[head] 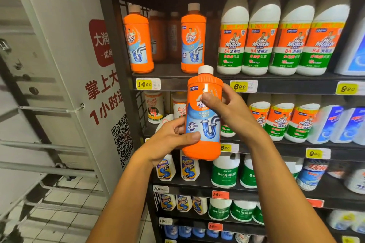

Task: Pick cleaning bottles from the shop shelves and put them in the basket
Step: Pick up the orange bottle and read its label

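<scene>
I hold an orange drain-cleaner bottle [203, 116] with a white cap upright in front of the shelves, label toward me. My left hand [169, 140] grips its lower left side, thumb across the label. My right hand [227, 108] clasps its upper right side, thumb on the front. Two more orange bottles [138, 41] [192, 39] stand on the upper shelf, with others behind them. No basket is in view.
Dark shop shelves [276, 83] carry white bleach bottles [260, 35] to the right, blue-labelled bottles [324, 124] farther right, and smaller bottles on lower tiers. A white sign board [83, 77] and a metal rack [39, 167] stand to the left over a tiled floor.
</scene>
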Tool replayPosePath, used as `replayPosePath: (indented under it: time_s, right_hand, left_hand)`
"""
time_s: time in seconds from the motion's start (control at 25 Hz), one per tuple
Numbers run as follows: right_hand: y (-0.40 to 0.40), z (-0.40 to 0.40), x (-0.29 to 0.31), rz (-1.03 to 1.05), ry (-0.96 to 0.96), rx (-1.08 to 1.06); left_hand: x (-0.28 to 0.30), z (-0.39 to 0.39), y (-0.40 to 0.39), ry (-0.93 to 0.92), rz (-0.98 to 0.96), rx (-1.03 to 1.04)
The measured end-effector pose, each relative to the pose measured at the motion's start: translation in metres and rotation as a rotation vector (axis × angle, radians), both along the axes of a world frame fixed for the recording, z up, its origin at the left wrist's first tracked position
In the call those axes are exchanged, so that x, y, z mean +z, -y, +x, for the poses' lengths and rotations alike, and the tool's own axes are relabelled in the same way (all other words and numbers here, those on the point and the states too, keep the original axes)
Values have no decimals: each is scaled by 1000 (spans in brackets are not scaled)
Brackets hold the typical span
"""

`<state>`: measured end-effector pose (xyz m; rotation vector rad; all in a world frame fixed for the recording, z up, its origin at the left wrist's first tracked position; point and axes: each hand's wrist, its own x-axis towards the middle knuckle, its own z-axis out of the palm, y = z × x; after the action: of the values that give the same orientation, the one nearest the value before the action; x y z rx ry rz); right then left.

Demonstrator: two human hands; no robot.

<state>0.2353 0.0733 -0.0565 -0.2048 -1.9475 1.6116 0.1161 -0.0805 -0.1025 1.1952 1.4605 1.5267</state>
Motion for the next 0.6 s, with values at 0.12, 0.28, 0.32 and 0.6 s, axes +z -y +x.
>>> replayPosePath:
  time_s: [0.12, 0.28, 0.32, 0.6]
  right_hand:
    - [-1, -8, 5, -92, 39, -39]
    - [-5, -23, 12, -255, 209, -44]
    - [-6, -26, 12, -307, 240, -26]
    - [-10, -37, 3, -431, 351, 52]
  left_hand:
    - [12, 7, -1, -2, -43, 72]
    - [37, 8, -5, 12, -134, 169]
    - [43, 7, -5, 19, -156, 179]
    - [51, 0, -8, 73, -204, 204]
